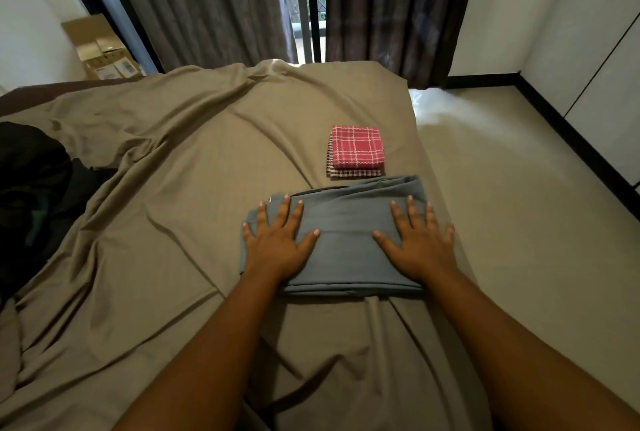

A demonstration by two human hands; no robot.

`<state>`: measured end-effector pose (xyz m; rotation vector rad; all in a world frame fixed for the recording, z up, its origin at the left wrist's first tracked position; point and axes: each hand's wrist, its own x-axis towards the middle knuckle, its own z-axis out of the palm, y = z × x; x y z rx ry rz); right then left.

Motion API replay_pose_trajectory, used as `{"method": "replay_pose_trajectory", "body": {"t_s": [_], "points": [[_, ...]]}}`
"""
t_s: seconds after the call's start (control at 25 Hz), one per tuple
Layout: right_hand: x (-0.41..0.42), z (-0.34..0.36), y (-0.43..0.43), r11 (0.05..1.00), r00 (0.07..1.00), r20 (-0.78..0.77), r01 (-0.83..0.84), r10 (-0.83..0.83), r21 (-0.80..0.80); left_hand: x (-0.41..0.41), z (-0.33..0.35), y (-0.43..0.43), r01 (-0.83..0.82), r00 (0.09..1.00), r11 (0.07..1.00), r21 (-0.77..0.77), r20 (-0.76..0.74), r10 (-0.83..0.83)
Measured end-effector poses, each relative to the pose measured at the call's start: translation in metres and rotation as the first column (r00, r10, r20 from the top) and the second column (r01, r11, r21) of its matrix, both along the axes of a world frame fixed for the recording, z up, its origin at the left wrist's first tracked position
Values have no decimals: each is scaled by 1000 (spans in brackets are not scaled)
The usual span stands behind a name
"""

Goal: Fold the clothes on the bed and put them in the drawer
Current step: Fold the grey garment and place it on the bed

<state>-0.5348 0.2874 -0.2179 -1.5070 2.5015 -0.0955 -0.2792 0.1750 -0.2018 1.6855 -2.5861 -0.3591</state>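
**Folded blue-grey garment pinned flat under both your palms**

Blue-grey garment point(341, 243), folded into a thick rectangle, lies on the bed point(166, 209) just right of the frame's centre. Your left hand point(277, 240) rests flat on its left end, fingers straight and spread, gripping nothing. Your right hand point(417, 240) presses its right end the same way, fingers splayed, its outer fingers reaching the cloth's right edge. Just above the garment sits a small stack of folded checked cloths point(356, 150), a red-and-white one on top, close to the blue fabric. Dark clothing point(31, 195) lies heaped at the left edge of the frame. Grey curtains point(214, 5) hang across the top, and a cardboard box point(104, 50) stands at upper left.
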Motion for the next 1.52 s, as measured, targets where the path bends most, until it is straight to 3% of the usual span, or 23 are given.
{"method": "replay_pose_trajectory", "body": {"t_s": [0.12, 0.24, 0.32, 0.44, 0.52, 0.56, 0.6, 0.64, 0.68, 0.72, 0.76, 0.8, 0.88, 0.96, 1.08, 1.24, 1.4, 1.52], "points": [[9, 12, 19, 991, 993, -24, 115, -114, 62, -8, 8, -2, -33, 994, 999, -29, 99, 36], [55, 17, 33, 994, 998, -57, -31, 25, -101, -38, 17, -3, 149, 983, 980, -135, 123, -133], [75, 9, 44, 988, 993, -44, -116, 112, -101, -55, 18, -6, 269, 958, 958, -98, 132, -256], [76, 4, 60, 995, 1000, -14, -3, 2, -97, -56, 14, -21, 276, 950, 961, -22, 160, -269], [89, 12, 69, 965, 991, 116, 94, -67, -245, -57, 15, -33, 274, 955, 962, -19, 120, -270], [105, 19, 73, 921, 960, 272, 164, -66, -353, -60, 18, -39, 269, 960, 963, -24, 86, -266], [125, 31, 75, 879, 853, 516, 302, -77, -368, -65, 22, -44, 254, 966, 967, -28, 66, -252], [144, 43, 74, 854, 601, 793, 462, -104, -239, -70, 26, -49, 233, 970, 972, -21, 71, -231], [161, 52, 72, 819, 227, 962, 574, -150, -7, -75, 30, -55, 207, 974, 978, 2, 98, -206], [174, 57, 70, 760, -130, 970, 604, -204, 241, -80, 35, -59, 179, 974, 983, 40, 137, -182], [183, 58, 67, 709, -382, 900, 575, -210, 409, -84, 39, -65, 152, 971, 984, 92, 174, -166], [186, 58, 65, 666, -509, 838, 558, -196, 495, -87, 44, -70, 130, 968, 979, 158, 195, -160], [186, 65, 56, 581, -624, 775, 597, -97, 553, -93, 55, -79, 93, 962, 944, 315, 214, -167], [184, 66, 43, 510, -676, 736, 644, 30, 571, -98, 68, -83, 63, 960, 882, 467, 213, -181], [183, 63, 29, 409, -714, 694, 662, 90, 628, -103, 81, -86, -14, 982, 735, 678, 147, -117], [174, 61, 17, 356, -702, 679, 704, 215, 615, -97, 86, -91, -67, 997, 579, 812, 83, -1], [158, 66, 9, 360, -665, 709, 737, 233, 573, -83, 100, -92, -6, 992, 549, 836, -64, 108], [127, 93, -6, 372, -511, 821, 835, 254, 405, -69, 132, -93, 159, 896, 607, 779, -372, 242]]}}
